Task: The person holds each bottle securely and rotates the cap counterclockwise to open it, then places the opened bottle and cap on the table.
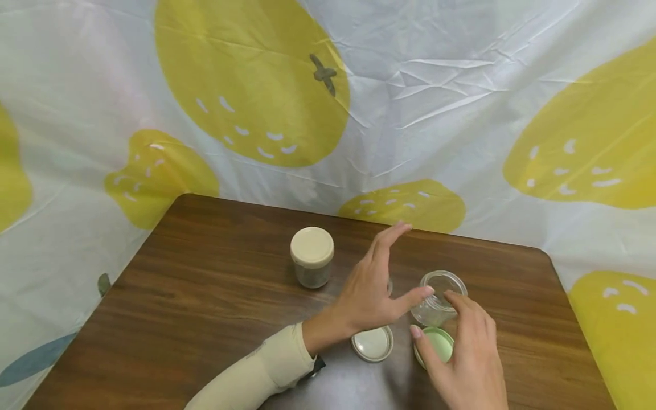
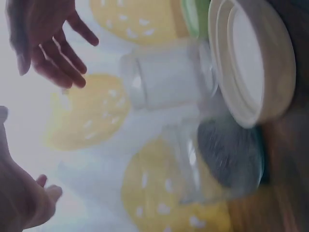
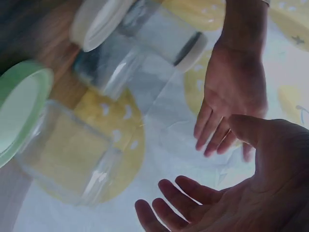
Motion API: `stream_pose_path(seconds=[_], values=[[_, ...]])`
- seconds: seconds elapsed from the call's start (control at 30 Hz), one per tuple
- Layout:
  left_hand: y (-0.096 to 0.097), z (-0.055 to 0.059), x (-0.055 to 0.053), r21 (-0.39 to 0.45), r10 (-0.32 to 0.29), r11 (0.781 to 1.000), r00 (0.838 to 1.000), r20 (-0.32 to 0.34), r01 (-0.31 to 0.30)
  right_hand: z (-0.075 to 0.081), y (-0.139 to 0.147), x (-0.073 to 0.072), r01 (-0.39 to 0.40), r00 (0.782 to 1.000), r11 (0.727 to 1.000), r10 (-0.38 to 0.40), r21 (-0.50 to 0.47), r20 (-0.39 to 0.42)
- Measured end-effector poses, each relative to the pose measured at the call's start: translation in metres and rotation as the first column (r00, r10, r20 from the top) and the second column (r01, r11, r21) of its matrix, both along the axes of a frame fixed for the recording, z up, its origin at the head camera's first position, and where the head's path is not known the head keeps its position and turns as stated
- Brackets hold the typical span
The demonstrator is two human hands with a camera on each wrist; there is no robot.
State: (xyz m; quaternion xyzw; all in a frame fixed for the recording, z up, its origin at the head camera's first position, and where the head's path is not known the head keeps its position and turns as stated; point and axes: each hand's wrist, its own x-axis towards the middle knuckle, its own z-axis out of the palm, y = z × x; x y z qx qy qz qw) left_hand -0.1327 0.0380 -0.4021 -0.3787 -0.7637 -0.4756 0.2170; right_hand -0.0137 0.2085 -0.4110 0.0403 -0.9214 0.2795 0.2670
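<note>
Both hands hover over the table with nothing in them. My left hand (image 1: 371, 290) has its fingers extended and thumb spread, above an uncovered glass jar (image 2: 231, 159) that it mostly hides in the head view; something dark shows in that jar's lower part. My right hand (image 1: 471, 353), fingers loosely bent, is over a green lid (image 1: 442, 343) and beside a clear, uncovered jar (image 1: 425, 314). The left thumb overlaps that jar's rim in the head view. A cream lid (image 1: 372, 345) lies inner side up below the left hand, left of the green lid.
A third jar (image 1: 314, 276), covered by a cream lid (image 1: 312, 246), stands upright farther left on the brown wooden table (image 1: 205, 296). Behind the table's back edge hangs a white cloth (image 1: 379, 131) printed with yellow fruit.
</note>
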Motion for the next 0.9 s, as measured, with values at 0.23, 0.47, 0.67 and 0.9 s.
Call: stream_pose_path(seconds=[0.23,0.47,0.67,0.9], values=[[-0.042,0.017,-0.003,0.259,-0.022,0.964,0.991,-0.134,0.057,0.007,-0.016,-0.009,-0.094,0.993,0.995,0.093,-0.010,-0.077],[-0.070,0.022,-0.010,0.381,0.026,0.924,0.993,-0.116,0.020,0.009,-0.029,-0.015,-0.138,0.988,0.990,0.139,0.013,-0.065],[-0.092,0.019,-0.014,0.371,0.111,0.926,0.989,-0.094,-0.068,0.006,-0.042,-0.025,-0.167,0.985,0.986,0.167,0.008,-0.046],[-0.118,0.012,-0.021,0.344,0.168,0.925,0.986,0.011,-0.162,0.001,-0.050,-0.049,-0.215,0.976,0.976,0.212,-0.045,-0.050]])
